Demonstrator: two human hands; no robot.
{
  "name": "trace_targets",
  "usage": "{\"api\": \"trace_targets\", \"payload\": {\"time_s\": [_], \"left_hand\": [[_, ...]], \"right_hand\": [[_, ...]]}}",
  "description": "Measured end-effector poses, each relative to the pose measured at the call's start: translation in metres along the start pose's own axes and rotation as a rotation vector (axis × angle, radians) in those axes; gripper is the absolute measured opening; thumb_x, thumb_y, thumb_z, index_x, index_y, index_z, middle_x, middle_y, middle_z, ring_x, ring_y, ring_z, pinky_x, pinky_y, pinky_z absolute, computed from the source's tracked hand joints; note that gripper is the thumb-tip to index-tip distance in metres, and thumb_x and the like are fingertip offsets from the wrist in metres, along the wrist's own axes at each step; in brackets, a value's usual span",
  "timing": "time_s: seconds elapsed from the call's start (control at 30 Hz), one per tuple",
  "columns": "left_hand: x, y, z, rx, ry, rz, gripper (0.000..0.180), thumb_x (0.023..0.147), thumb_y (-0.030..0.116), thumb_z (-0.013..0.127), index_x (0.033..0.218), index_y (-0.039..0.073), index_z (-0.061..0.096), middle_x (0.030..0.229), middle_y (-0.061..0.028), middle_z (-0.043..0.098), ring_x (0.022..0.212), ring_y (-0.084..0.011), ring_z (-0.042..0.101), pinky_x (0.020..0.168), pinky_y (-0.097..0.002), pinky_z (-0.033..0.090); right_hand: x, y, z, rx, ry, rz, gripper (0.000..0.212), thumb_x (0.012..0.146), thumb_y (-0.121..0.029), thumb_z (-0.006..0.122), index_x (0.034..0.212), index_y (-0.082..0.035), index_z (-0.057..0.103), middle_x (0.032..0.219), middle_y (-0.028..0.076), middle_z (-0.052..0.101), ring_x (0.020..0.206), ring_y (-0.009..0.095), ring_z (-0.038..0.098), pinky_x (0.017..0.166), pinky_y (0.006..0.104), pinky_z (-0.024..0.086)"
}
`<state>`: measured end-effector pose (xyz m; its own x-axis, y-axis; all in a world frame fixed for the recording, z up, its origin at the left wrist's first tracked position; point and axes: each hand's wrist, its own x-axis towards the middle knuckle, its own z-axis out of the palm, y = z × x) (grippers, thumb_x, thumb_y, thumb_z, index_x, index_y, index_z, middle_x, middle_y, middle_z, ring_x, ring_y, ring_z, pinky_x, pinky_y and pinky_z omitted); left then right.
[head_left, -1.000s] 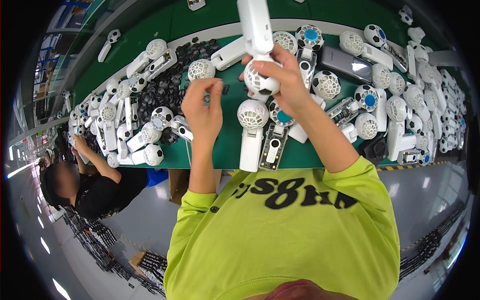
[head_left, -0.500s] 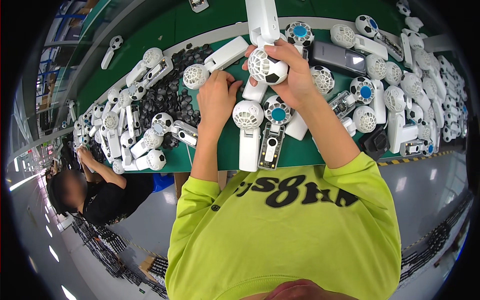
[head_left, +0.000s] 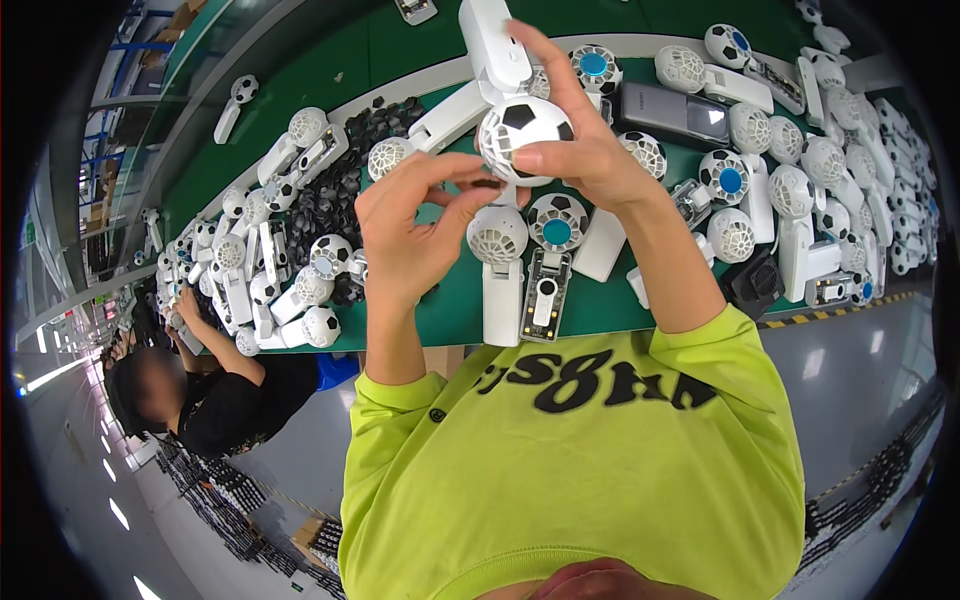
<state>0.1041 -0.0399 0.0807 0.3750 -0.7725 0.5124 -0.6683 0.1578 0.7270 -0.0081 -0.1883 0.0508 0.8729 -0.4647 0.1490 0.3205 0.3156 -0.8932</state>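
Note:
My right hand [head_left: 603, 160] is closed around the ball-shaped head of a white handheld fan [head_left: 520, 118] with black football patches, and its handle points away from me. Close beside the ball, my left hand [head_left: 408, 228] pinches a small dark piece [head_left: 487, 184], mostly hidden by the fingers. Below the hands lie a fan with a plain white grille [head_left: 497, 236] and one with a blue disc [head_left: 556, 231] and an uncovered handle showing its inner parts. Left of them is a heap of small black pieces [head_left: 335, 190].
Many more football fans [head_left: 795, 190] crowd the right of the green table [head_left: 450, 318], with others piled at left. A grey box [head_left: 672, 112] and a black device [head_left: 752, 283] lie at right. A person in black [head_left: 235, 405] works at far left.
My left hand has come from the table near the black heap to the held fan, now with a dark piece. The fan has turned, showing more black patches, and its handle has tilted left.

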Motion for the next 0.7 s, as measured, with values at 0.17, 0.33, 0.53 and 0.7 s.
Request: {"api": "trace_targets", "payload": {"time_s": [0.17, 0.33, 0.53, 0.7], "left_hand": [[0.005, 0.011, -0.007, 0.168, 0.074, 0.123, 0.019, 0.064, 0.000, 0.083, 0.078, 0.005, 0.071, 0.082, -0.0036, 0.067, 0.074, -0.0160, 0.058, 0.056, -0.0250, 0.045], [-0.001, 0.018, -0.007, 0.191, 0.090, -0.014, 0.023, 0.059, 0.001, 0.084, 0.077, 0.007, 0.072, 0.082, -0.0020, 0.061, 0.079, -0.0190, 0.053, 0.062, -0.0304, 0.043], [-0.004, 0.021, -0.006, 0.172, 0.086, 0.033, 0.024, 0.057, 0.004, 0.086, 0.076, 0.006, 0.072, 0.083, -0.0020, 0.059, 0.079, -0.0194, 0.054, 0.066, -0.0308, 0.044], [-0.004, 0.015, -0.017, 0.227, 0.036, 0.131, 0.035, 0.058, 0.011, 0.088, 0.089, 0.005, 0.072, 0.094, -0.0060, 0.062, 0.086, -0.0212, 0.057, 0.077, -0.0312, 0.049]], "right_hand": [[0.001, -0.016, 0.002, -0.173, -0.053, -0.051, 0.047, 0.084, -0.032, 0.061, 0.125, -0.010, 0.055, 0.097, 0.006, 0.062, 0.089, 0.013, 0.062, 0.062, 0.0262, 0.053], [0.002, -0.007, 0.005, -0.170, -0.060, 0.073, 0.040, 0.085, -0.034, 0.061, 0.115, -0.007, 0.058, 0.092, 0.002, 0.061, 0.084, 0.009, 0.057, 0.069, 0.0238, 0.047], [0.001, 0.002, 0.013, -0.185, -0.039, 0.022, 0.038, 0.086, -0.037, 0.059, 0.109, -0.006, 0.059, 0.088, 0.001, 0.060, 0.078, 0.007, 0.055, 0.065, 0.0221, 0.044], [-0.003, -0.004, 0.019, -0.099, -0.086, 0.130, 0.040, 0.086, -0.040, 0.058, 0.108, -0.006, 0.058, 0.086, 0.001, 0.058, 0.074, 0.007, 0.054, 0.063, 0.0211, 0.043]]}}
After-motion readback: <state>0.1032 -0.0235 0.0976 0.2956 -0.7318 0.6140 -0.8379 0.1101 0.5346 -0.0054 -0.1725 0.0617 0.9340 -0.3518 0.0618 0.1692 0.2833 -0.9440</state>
